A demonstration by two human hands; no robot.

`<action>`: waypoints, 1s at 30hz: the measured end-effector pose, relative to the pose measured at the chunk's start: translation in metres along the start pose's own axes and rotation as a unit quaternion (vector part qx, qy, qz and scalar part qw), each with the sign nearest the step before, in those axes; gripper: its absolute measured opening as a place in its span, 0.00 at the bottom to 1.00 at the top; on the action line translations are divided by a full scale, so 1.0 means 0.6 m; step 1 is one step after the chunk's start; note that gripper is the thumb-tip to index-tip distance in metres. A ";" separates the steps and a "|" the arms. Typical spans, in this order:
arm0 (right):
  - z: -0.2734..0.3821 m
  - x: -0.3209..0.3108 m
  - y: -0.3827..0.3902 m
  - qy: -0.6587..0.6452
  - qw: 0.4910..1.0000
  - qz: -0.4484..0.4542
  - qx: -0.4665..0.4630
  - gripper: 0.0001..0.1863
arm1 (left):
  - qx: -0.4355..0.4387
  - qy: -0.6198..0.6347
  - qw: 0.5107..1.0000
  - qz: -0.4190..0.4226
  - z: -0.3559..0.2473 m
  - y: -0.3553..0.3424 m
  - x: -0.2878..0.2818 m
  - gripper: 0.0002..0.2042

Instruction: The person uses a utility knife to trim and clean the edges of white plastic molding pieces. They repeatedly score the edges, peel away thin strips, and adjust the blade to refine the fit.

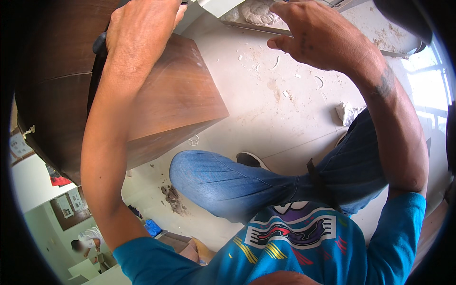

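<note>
My left hand (142,28) is raised at the top edge, over the brown wooden cabinet (183,90). Its fingers look curled, though most are cut off by the edge of the view. A small dark bit shows beside them, too little to name. Below its wrist a black handle-like part (99,43) stands against the dark wood. Out over the floor on the right, my right hand (316,35) is open, thumb apart from the fingers, with nothing visible between them. Nearest to its fingertips lies a pale, rounded bundle (259,12) in a shallow grey-edged recess.
White scraps and dirt litter the pale tiled floor (256,95). Brown debris (174,199) lies beside my bent knee (199,175). A crumpled white bag (349,114) is near my other leg. At lower left, another person (90,240) bends over, with a blue item (152,227) on the floor nearby.
</note>
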State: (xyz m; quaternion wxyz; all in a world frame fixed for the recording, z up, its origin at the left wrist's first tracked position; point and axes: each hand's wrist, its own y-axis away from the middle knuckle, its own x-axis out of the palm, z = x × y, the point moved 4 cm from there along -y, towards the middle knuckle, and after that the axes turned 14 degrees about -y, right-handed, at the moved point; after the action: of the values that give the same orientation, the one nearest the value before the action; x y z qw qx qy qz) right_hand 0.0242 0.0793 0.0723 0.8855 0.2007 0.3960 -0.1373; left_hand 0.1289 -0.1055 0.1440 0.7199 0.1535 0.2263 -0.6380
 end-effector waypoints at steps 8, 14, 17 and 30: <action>-0.002 -0.005 0.000 0.003 1.000 0.002 0.009 0.25 | 0.041 0.020 0.997 0.057 -0.010 -0.018 -0.027 0.19; 0.001 0.004 0.009 0.015 0.999 -0.035 -0.021 0.24 | 0.020 0.056 0.997 0.045 -0.005 -0.010 -0.007 0.19; -0.007 0.006 0.001 0.018 0.999 -0.031 -0.018 0.24 | -0.001 0.003 1.000 0.024 -0.011 -0.010 0.005 0.19; -0.031 0.001 -0.005 0.040 0.998 -0.056 0.010 0.22 | 0.099 0.053 0.994 0.008 -0.027 -0.050 -0.016 0.18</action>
State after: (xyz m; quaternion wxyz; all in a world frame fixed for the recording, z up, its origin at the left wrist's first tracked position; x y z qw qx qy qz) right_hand 0.0115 0.0852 0.0597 0.8576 0.1922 0.4407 -0.1826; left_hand 0.0963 -0.0931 0.1374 0.6933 0.2589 0.1987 -0.6425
